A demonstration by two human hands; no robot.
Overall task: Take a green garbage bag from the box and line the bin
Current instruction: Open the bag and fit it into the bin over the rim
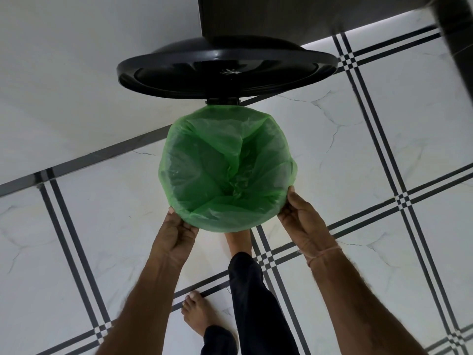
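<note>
A green garbage bag (225, 170) lines the round bin, spread open inside it and folded over the rim all the way around. The bin's black round lid (225, 70) stands raised behind it on its hinge. My left hand (176, 233) grips the bag-covered rim at the near left. My right hand (300, 216) grips the rim at the near right. The bin's own wall is hidden under the bag. The box of bags is not in view.
The bin stands on a white marble-look tiled floor (358, 149) with black stripe lines. One bare foot (239, 239) sits under the bin's near edge, the other foot (197, 313) stands behind. A dark cabinet (281, 16) rises beyond the lid.
</note>
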